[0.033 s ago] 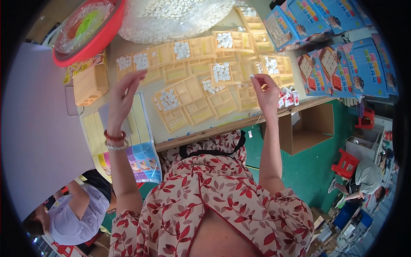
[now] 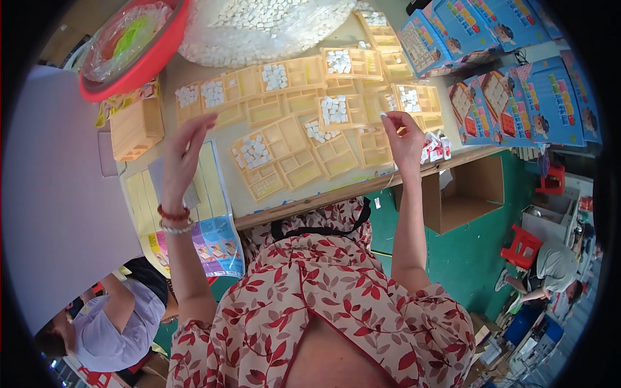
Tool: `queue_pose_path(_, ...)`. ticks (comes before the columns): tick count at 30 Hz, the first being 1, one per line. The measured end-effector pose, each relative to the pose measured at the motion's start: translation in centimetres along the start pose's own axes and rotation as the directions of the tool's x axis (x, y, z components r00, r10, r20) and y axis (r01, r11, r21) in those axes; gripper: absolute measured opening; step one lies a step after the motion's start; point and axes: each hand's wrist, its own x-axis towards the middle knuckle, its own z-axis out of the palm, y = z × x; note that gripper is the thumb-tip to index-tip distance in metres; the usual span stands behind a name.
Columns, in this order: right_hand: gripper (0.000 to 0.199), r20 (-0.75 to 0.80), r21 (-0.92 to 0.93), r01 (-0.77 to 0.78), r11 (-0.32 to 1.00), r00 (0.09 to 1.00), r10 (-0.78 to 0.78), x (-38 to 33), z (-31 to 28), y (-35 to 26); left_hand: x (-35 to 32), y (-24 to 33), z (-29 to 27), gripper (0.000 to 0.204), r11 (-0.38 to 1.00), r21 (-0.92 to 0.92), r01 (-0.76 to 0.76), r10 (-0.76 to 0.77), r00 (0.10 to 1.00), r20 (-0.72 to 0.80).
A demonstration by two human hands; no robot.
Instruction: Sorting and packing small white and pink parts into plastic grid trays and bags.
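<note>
My left hand (image 2: pixel 183 155) is raised over the left part of the table, fingers stretched out and nothing seen in them. My right hand (image 2: pixel 405 137) is closed in a pinch near the right end of the trays. A small white spot shows at its fingertips; whether that is a piece or a nail I cannot make out. Between the hands lie several yellow compartment trays (image 2: pixel 301 169), some overlapping. White cubes (image 2: pixel 253 153) fill one compartment in several of them. Nearest my right hand is a tray with white cubes (image 2: pixel 334 110).
A clear bag of white cubes (image 2: pixel 259 32) lies at the back, beside a red basin (image 2: pixel 123 81). Blue printed boxes (image 2: pixel 550 103) stand at the right. A printed sheet (image 2: pixel 217 226) hangs over the front edge. Below is an open carton (image 2: pixel 472 200). Two other people sit nearby.
My left hand has shifted very slightly left and down. My right hand stays pinched in nearly the same place. The trays have not moved.
</note>
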Motion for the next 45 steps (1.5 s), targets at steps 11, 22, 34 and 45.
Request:
queue_pose_path(11, 0.016, 0.156, -0.005, 0.254, 0.967, 0.956, -0.25, 0.9, 4.3, -1.9, -3.0, 1.8, 5.3, 0.022, 0.993, -0.119, 0.013, -0.011, 1.0, 0.018)
queue_pose_path(22, 0.015, -0.171, -0.066, 0.05, 0.997, 0.983, -0.061, 1.1, 1.3, 1.7, -3.7, 3.2, 5.8, 0.023, 0.997, -0.082, -0.014, 0.019, 0.998, 0.06)
queue_pose_path(34, 0.012, 0.025, 0.085, 0.065, 0.994, 0.997, -0.067, 0.2, 2.0, -2.6, -3.1, 2.6, 5.1, 0.021, 1.0, -0.028, 0.003, -0.004, 0.999, -0.036)
queue_pose_path(45, 0.01, 0.405, 0.257, 0.395, 0.882, 0.785, -0.469, -3.5, 13.2, -7.7, -7.7, -1.3, 0.3, 0.021, 0.97, -0.202, 0.134, -0.196, 0.924, -0.328)
